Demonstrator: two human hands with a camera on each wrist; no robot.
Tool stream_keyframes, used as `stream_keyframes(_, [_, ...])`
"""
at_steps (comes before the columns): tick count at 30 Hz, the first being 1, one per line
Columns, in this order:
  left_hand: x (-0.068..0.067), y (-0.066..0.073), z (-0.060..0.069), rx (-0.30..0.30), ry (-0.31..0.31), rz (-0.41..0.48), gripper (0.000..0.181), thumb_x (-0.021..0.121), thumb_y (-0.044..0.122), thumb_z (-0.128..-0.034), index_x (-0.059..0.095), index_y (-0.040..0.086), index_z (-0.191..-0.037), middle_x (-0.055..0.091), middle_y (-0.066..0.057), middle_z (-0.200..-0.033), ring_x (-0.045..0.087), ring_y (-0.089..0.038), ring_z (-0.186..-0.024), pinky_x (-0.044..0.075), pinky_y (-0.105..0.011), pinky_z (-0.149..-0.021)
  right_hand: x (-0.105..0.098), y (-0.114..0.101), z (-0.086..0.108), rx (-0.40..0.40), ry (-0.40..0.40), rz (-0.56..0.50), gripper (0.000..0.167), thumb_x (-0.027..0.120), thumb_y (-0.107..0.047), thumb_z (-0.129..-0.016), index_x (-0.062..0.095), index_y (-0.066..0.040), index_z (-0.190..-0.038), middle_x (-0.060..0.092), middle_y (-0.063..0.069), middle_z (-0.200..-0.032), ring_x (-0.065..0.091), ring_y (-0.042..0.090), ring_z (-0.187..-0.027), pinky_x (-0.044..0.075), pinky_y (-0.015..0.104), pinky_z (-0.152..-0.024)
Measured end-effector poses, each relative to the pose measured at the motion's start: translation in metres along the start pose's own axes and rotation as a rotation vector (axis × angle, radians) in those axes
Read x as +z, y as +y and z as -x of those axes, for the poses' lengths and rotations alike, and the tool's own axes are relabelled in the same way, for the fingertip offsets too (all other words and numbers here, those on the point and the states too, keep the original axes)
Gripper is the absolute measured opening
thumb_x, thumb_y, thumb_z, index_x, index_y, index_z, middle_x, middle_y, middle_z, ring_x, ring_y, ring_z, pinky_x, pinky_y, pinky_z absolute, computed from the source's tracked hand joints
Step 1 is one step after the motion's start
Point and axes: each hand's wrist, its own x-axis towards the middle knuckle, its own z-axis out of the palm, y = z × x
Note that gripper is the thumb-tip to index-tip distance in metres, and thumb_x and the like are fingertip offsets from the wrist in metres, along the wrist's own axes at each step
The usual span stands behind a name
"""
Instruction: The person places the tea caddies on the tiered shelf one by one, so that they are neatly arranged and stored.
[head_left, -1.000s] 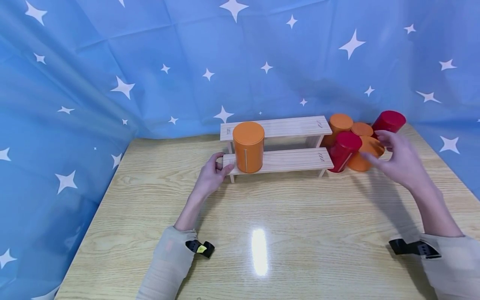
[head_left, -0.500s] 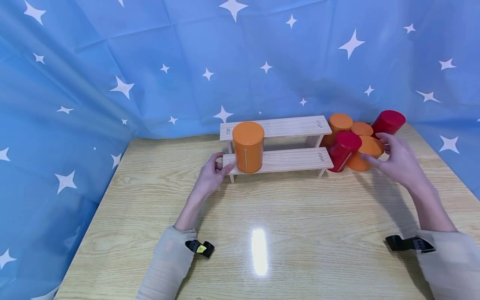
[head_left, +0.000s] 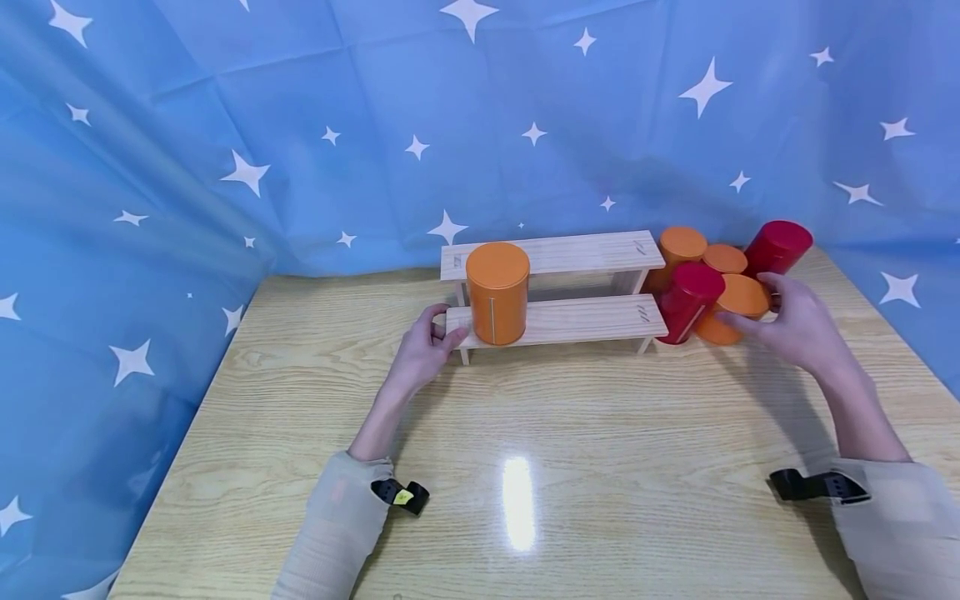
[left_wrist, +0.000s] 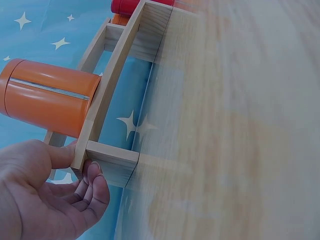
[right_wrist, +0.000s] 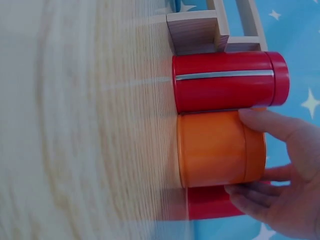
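Observation:
A two-step wooden shelf (head_left: 585,321) stands on the table, with a tall orange canister (head_left: 497,298) upright at the left of its lower step. My left hand (head_left: 423,352) grips the left end of that step, thumb on top and fingers curled beneath, as the left wrist view shows. At the right, my right hand (head_left: 804,333) holds a shorter orange canister (right_wrist: 215,147) near its lid, thumb on one side and fingers on the other. This canister stands on the table. A red canister (head_left: 686,304) is close beside it, next to the shelf's right end.
Behind the held canister stand two more orange canisters, one taller (head_left: 682,243) and one small (head_left: 724,258). Another red canister (head_left: 778,242) is at the back right, partly behind my right hand. A blue star-patterned cloth (head_left: 360,192) hangs behind and left of the table (head_left: 420,517).
My right hand has come in slightly to the left and down, closing its thumb and fingers around the shorter orange canister. The left hand, shelf and canisters have stayed put.

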Motion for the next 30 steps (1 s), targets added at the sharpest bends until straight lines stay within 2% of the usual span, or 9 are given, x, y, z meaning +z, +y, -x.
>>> stream_keyframes(4, [0.0, 0.0, 0.0, 0.007, 0.003, -0.008, 0.062, 0.067, 0.024, -0.1004, 0.039, 0.002, -0.151, 0.054, -0.004, -0.081, 0.052, -0.015, -0.069, 0.043, -0.027, -0.06, -0.001, 0.0, 0.002, 0.021, 0.013, -0.008, 0.071, 0.079, -0.032, -0.089, 0.047, 0.013, -0.134, 0.052, 0.031, -0.122, 0.047, 0.044, -0.102, 0.034, 0.014, -0.069])
stream_keyframes(8, [0.0, 0.0, 0.0, 0.015, 0.006, -0.016, 0.062, 0.067, 0.025, -0.1004, 0.039, 0.001, -0.151, 0.052, -0.003, -0.08, 0.049, -0.014, -0.068, 0.042, -0.027, -0.061, -0.003, -0.001, 0.005, 0.045, 0.016, -0.016, 0.071, 0.08, -0.034, -0.088, 0.049, 0.012, -0.132, 0.053, 0.03, -0.121, 0.049, 0.043, -0.102, 0.034, 0.01, -0.066])
stream_keyframes(16, [0.0, 0.001, 0.001, 0.006, 0.003, -0.009, 0.062, 0.067, 0.026, -0.1004, 0.039, 0.002, -0.151, 0.053, -0.003, -0.08, 0.05, -0.014, -0.069, 0.043, -0.028, -0.061, -0.014, -0.01, 0.009, 0.105, 0.024, -0.044, 0.082, 0.079, -0.039, -0.088, 0.041, 0.011, -0.139, 0.049, 0.033, -0.129, 0.047, 0.039, -0.104, 0.036, 0.012, -0.064])
stream_keyframes(20, [0.0, 0.001, 0.001, 0.003, -0.001, -0.001, 0.062, 0.066, 0.026, -0.1007, 0.039, 0.003, -0.151, 0.053, -0.003, -0.079, 0.05, -0.014, -0.068, 0.042, -0.028, -0.06, -0.022, -0.017, 0.013, 0.108, 0.097, -0.043, 0.077, 0.079, -0.037, -0.088, 0.044, 0.007, -0.14, 0.049, 0.027, -0.129, 0.046, 0.015, -0.098, 0.036, 0.013, -0.065])
stream_keyframes(23, [0.0, 0.0, 0.0, 0.0, -0.001, 0.0, 0.062, 0.066, 0.026, -0.1008, 0.039, 0.003, -0.151, 0.053, -0.003, -0.08, 0.05, -0.015, -0.069, 0.042, -0.028, -0.061, -0.026, -0.022, 0.015, 0.098, 0.174, -0.043, 0.073, 0.081, -0.034, -0.087, 0.047, 0.006, -0.139, 0.05, 0.022, -0.128, 0.04, 0.0, -0.091, 0.036, 0.013, -0.066])
stream_keyframes(30, [0.0, -0.002, 0.0, -0.001, -0.001, 0.004, 0.063, 0.066, 0.027, -0.1005, 0.038, 0.003, -0.151, 0.054, -0.004, -0.081, 0.052, -0.015, -0.07, 0.043, -0.029, -0.062, -0.033, -0.039, 0.02, 0.108, 0.321, -0.009, 0.073, 0.079, -0.031, -0.088, 0.048, 0.004, -0.144, 0.05, 0.021, -0.13, 0.035, 0.001, -0.098, 0.032, 0.02, -0.078])
